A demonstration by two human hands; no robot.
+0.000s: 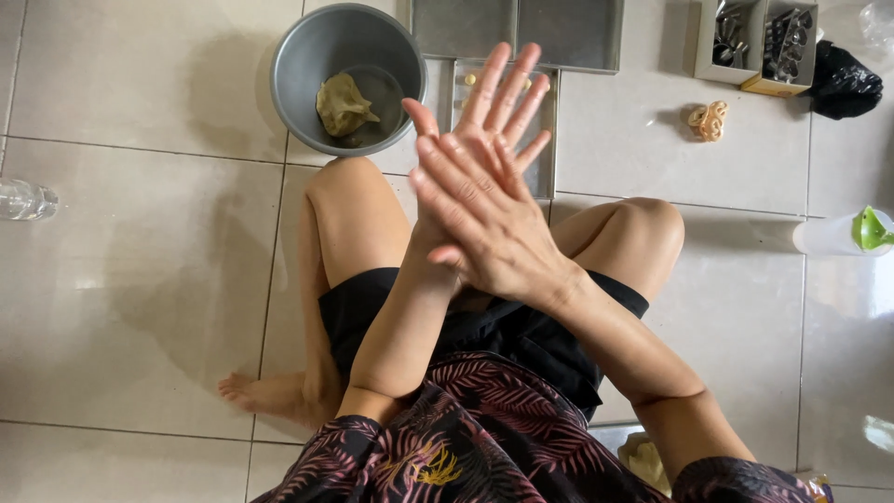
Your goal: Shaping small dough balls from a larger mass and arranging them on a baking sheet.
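My left hand [507, 93] is raised flat with its fingers spread and pointing away from me. My right hand [480, 219] lies pressed across its palm, fingers straight. Whether anything sits between the two palms is hidden. The hands hover above my bare knees as I sit on a tiled floor. Just beyond them stands a grey metal bowl [291, 56] holding a lump of yellowish dough [343, 104]. A metal baking tray [547, 140] with small dough pieces [470, 79] lies behind my fingers.
Two dark trays [568, 33] lie at the top edge. Boxes of metal cutters [756, 42], a black bag [843, 84] and a shaped dough piece [708, 121] are at the upper right. A clear bottle [23, 198] lies left, a green-capped bottle [852, 233] right.
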